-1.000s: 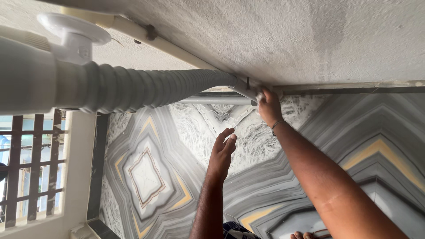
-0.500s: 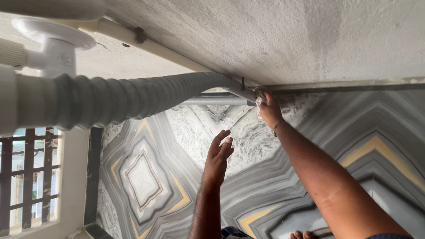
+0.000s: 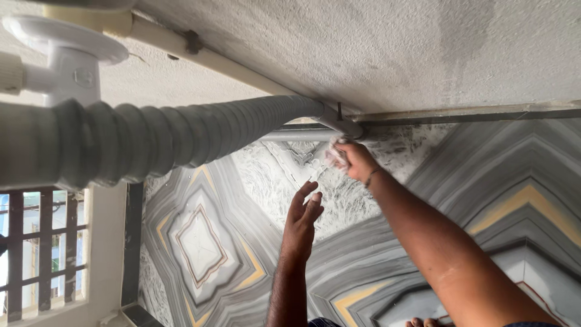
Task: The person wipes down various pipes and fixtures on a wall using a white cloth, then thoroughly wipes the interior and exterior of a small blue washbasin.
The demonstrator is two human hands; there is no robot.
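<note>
My right hand [image 3: 356, 160] is closed on a small crumpled white cloth [image 3: 334, 155], held just below the end of the grey corrugated hose [image 3: 181, 133] where it meets the wall. My left hand [image 3: 304, 215] is raised flat beside it, fingers together and slightly spread at the thumb, holding nothing, a short way below the cloth. A thin grey pipe [image 3: 296, 137] runs behind the hose end.
A white plastic drain fitting [image 3: 66, 48] joins the hose at the upper left. A cream pipe [image 3: 206, 57] runs along the rough plaster wall [image 3: 375, 48]. Patterned grey and yellow marble tiles [image 3: 200, 242] cover the surface behind. A barred window [image 3: 42, 248] is at lower left.
My right hand has dropped from the hose end down and left, bringing the white cloth with it. My left hand has stayed nearly still.
</note>
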